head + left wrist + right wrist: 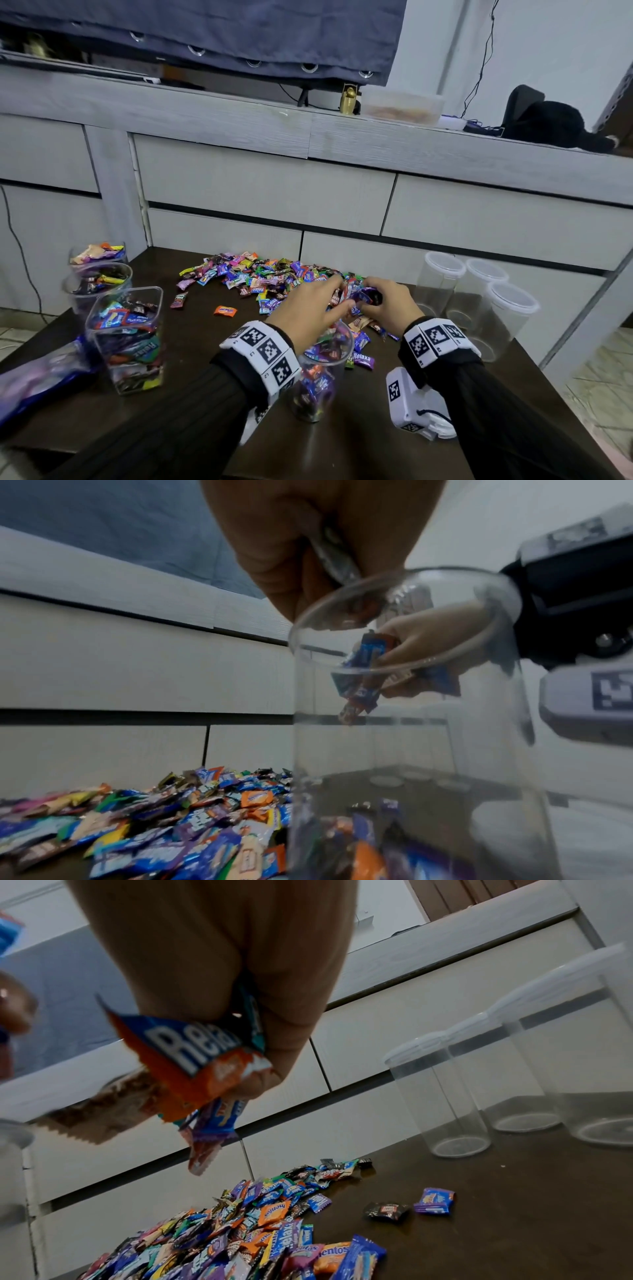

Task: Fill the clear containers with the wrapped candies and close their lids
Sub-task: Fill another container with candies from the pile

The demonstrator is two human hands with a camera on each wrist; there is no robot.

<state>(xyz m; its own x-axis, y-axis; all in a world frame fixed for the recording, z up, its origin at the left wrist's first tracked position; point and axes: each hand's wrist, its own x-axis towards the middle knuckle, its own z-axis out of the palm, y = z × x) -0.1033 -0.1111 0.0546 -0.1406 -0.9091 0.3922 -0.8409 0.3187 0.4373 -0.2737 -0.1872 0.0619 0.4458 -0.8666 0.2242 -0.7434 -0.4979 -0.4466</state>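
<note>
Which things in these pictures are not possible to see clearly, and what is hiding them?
- Head view: the fill level of the open round container is unclear; the left hand covers its mouth.
- Left wrist view: what the left hand holds is blurred.
- Right wrist view: how many candies the right hand holds; they overlap.
- Head view: the bag at the left edge is cut off and blurred.

The left hand (310,305) and its wristband hide part of the open jar (317,387) near the counter (191,342) edge. A blurred blue bag (37,377) runs off the left edge. The right hand's fingers (274,1031) cover most of the candies (192,1053) they grip.
</note>
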